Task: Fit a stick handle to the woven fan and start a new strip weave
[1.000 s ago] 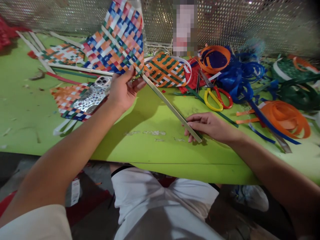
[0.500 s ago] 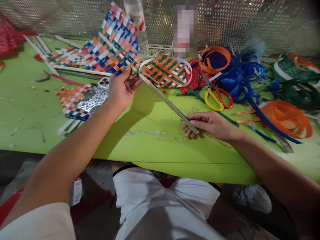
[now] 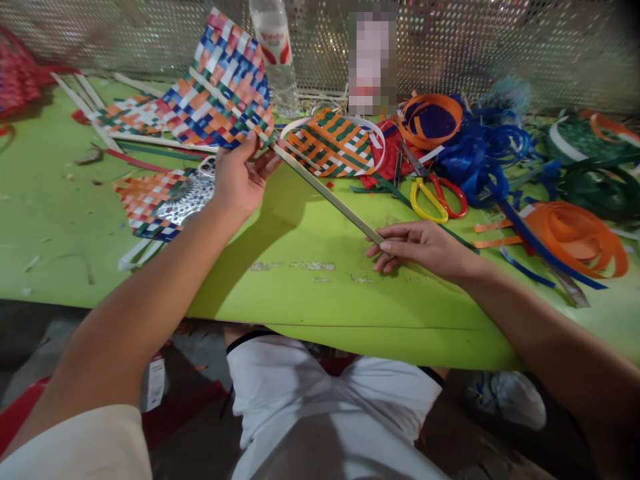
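Note:
My left hand [image 3: 246,175] pinches the lower corner of a woven fan [image 3: 220,83], its blade checked in blue, orange, white and red strips and raised above the table. A pale flat stick [image 3: 325,195] crosses the blade and runs out below it, down to the right. At the stick's free end, my right hand [image 3: 417,250] holds it between thumb and fingers. A second woven piece [image 3: 333,143] in orange, green and white, edged with a white loop, lies just right of my left hand. Scissors [image 3: 431,197] with yellow and red handles rest above my right hand.
Coils of orange strip [image 3: 575,237], blue strip [image 3: 470,163] and green strip [image 3: 595,193] crowd the right side. A water bottle [image 3: 275,57] stands at the back by the perforated metal panel [image 3: 320,40]. A patterned phone [image 3: 185,197] lies on a smaller woven piece [image 3: 145,203] at left.
The fan has shifted slightly left and down. My right hand's fingers now sit at the very end of the stick, which stuck out past them before.

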`<state>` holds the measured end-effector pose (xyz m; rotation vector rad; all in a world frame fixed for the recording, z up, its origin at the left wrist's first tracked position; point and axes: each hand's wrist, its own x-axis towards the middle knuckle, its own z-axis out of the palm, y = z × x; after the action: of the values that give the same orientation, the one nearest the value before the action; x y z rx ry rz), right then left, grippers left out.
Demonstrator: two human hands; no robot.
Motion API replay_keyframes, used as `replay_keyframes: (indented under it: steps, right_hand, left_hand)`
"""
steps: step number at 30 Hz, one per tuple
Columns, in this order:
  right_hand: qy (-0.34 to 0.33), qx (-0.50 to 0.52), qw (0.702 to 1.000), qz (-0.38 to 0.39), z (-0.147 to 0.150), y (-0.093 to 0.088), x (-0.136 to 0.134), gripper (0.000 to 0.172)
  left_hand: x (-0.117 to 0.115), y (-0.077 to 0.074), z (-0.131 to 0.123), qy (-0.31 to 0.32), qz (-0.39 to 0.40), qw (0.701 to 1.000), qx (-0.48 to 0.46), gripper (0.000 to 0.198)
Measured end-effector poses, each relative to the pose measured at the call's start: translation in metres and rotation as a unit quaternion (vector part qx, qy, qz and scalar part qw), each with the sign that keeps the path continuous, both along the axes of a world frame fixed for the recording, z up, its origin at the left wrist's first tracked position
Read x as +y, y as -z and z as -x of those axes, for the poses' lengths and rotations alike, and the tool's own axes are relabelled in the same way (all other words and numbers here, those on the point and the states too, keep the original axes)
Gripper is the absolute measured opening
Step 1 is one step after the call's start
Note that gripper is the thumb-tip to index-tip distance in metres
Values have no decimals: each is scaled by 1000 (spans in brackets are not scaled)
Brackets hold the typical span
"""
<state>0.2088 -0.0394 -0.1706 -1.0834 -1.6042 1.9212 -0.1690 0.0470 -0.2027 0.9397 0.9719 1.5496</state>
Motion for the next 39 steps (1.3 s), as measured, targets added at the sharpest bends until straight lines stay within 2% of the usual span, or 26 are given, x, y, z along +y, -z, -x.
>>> replay_keyframes:
  steps: [3, 8, 11, 13, 15, 17, 20, 22, 24, 27, 30, 32, 34, 39]
  right_hand:
    - [33, -7, 999, -36, -1, 3, 1, 47]
    - [103, -18, 981, -164, -1, 12, 0, 49]
    - [135, -59, 957, -249, -1, 14, -2, 41]
    - [150, -113, 926, -328, -2, 14, -5, 37]
    - [147, -167, 885, -409, -3, 16, -9, 34]
    - [122, -193, 856, -463, -3, 21, -12, 37]
    - [67, -188, 844, -497, -2, 26, -15, 44]
    - [63, -170, 844, -504, 0, 25, -15, 40]
    - [95, -153, 847, -499, 3, 19, -14, 31]
    - [141, -134, 871, -451, 5, 11, -10, 24]
    - [164, -67, 919, -353, 5, 13, -5, 38]
    - [183, -11, 939, -293, 5, 18, -1, 48]
    - [199, 21, 945, -261, 6, 20, 2, 49]
    - [207, 48, 950, -230, 9, 17, 2, 38]
  left_hand:
    - [-2, -4, 0, -13, -3, 1000, 3, 38]
    - [-4, -10, -5, -35, 8, 999, 9, 42]
    - [-11, -16, -18, -1, 48, 999, 2, 41]
    - [-21, -20, -34, 36, 73, 997, 16, 35]
    - [-35, -23, -55, 65, 90, 993, 29, 31]
    - [-49, -24, -76, 85, 110, 990, 31, 33]
    - [-65, -23, -97, 86, 110, 990, 13, 32]
    - [-70, -23, -103, 78, 99, 992, 5, 28]
    - [-72, -25, -104, 77, 90, 993, 2, 21]
    - [-71, -29, -101, 72, 80, 994, -2, 16]
    - [-69, -30, -97, 58, 67, 996, 0, 19]
    - [-68, -28, -95, 56, 51, 997, 0, 24]
    - [-67, -25, -94, 60, 33, 998, -3, 27]
    - [-64, -17, -93, 65, 21, 998, -13, 26]
